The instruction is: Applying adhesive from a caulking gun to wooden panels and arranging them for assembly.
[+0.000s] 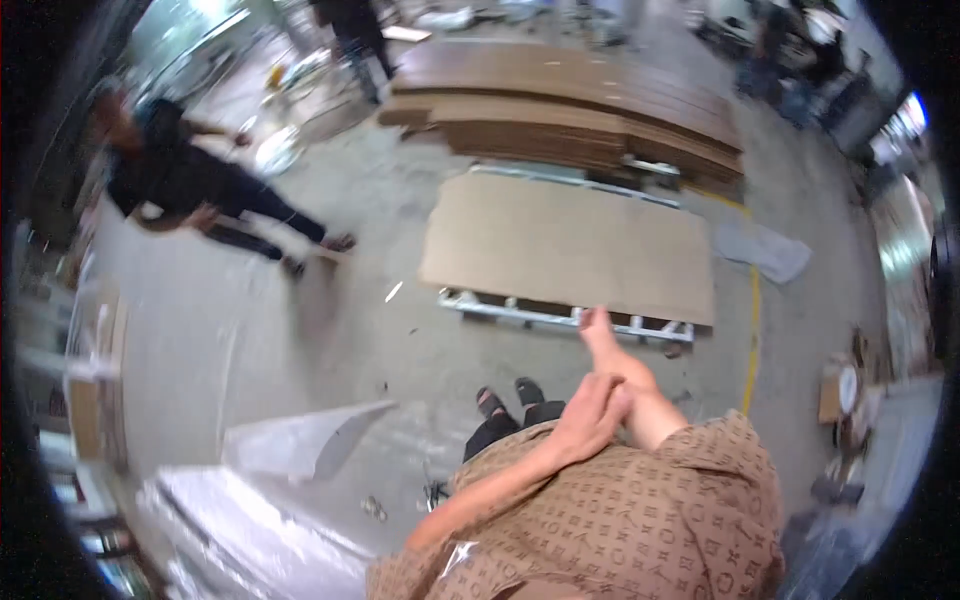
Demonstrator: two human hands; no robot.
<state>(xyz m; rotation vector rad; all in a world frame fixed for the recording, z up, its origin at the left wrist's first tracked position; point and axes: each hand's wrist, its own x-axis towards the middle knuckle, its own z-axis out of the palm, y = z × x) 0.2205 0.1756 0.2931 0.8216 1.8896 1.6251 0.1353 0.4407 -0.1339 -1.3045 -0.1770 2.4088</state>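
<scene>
Left hand (588, 415) bent across right forearm (655, 408); right hand (597, 328) stretched forward (cannot tell either grip).

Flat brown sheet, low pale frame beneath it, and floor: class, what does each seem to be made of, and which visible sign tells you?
Brown sheet: probably cardboard, matte; its plain, even tan surface suggests it.
Pale frame: perhaps metal, bare or painted; its slender, straight bars suggest it, but blur leaves this open.
Floor: likely concrete, fairly smooth; it is grey and mottled with marks.
</scene>
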